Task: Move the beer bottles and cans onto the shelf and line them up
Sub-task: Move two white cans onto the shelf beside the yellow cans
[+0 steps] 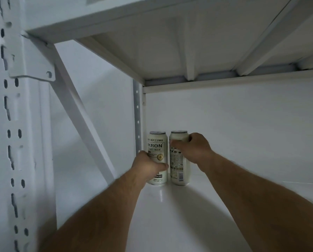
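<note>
head view, single frame. two beer cans standing upright on white shelf (197, 215), far back left corner, close to rear upright post (137, 113) and back wall (233, 133).

left can (157, 151): tall slim, cream/off-white body w/ silver top rim. label faces camera, dark lettering "kron" (first letter cut off by curve), "craft beer" below, row of chinese chars above, small gold round emblem lower right of label panel. small print near base, unreadable.

right can (179, 164): same size + colour, turned so back side faces camera: dense small text block, barcode, vol marking near base (too small to read for sure). silver rim at top.

cans side by side, narrow gap btw them at top; touching or not lower down, cannot tell, left thumb covers that spot.

left hand (148, 166): wrapped round lower-mid body of left can, fingers curled behind, thumb across front reaching toward right can. can base sits on shelf.

right hand (194, 148): gripping upper part of right can from right side, fingers curled round over label near the shoulder, blurred. can base on shelf.

both forearms extend in from bottom edge, bare.

surroundings: underside of upper shelf (188, 48) w/ ribs overhead; slotted front post (12, 124) at left w/ diagonal brace (79, 120) running down toward back. all white metal, dim light.
</note>
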Motion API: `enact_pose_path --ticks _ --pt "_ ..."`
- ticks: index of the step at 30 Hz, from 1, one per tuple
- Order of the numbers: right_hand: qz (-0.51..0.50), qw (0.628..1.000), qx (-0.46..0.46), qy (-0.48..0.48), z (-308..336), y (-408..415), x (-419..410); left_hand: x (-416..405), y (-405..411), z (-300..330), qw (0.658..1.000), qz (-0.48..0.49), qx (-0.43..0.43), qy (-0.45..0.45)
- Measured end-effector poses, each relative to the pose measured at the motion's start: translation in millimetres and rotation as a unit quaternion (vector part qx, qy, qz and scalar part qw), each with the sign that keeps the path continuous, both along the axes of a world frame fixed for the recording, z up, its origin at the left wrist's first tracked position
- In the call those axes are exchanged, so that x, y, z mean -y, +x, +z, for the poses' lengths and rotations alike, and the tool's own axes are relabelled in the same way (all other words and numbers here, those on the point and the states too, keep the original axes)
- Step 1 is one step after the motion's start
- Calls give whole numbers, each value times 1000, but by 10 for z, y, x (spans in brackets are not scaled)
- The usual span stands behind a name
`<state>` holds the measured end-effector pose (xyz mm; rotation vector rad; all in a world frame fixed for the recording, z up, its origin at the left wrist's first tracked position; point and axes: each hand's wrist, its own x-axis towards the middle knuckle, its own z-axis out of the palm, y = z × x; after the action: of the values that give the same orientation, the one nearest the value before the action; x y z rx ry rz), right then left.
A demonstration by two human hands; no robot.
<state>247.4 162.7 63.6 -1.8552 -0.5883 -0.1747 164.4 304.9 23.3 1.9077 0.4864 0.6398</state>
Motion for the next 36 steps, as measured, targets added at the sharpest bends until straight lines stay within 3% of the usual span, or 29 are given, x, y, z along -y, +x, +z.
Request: enact_pose_path --ticks 8,19,36 --pt "-45 998 31 11 155 -103 374 71 -52 81 999 -34 11 16" --pt "-129 987 64 68 267 -470 1263 682 -185 226 986 -151 38 54" --pt "-234 963 109 74 368 -1690 3491 2895 -858 277 958 -276 75 23"
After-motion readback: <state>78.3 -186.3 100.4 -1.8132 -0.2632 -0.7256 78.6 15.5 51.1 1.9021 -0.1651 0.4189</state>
